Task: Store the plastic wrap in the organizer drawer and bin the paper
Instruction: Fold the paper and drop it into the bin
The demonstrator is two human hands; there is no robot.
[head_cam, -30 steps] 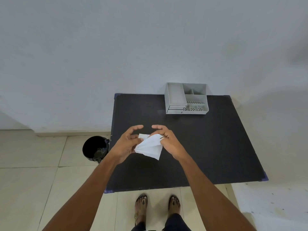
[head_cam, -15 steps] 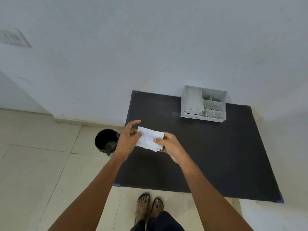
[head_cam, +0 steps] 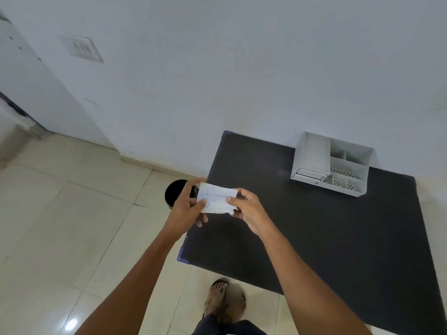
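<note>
Paper slip point(head_cam: 216, 198) pinched flat between left hand point(head_cam: 186, 209) and right hand point(head_cam: 246, 209) fingers, long axis 9-to-3; black bin point(head_cam: 174, 192) just beyond at 10 o'clock, nearer left hand

We are seeing only part of the black bin point(head_cam: 174, 192), since the left hand point(head_cam: 187, 209) and the paper point(head_cam: 216, 197) are covering its right side. The blue writing on the paper is staying too blurred to read. The table point(head_cam: 314, 238) is running off the right edge.
</note>
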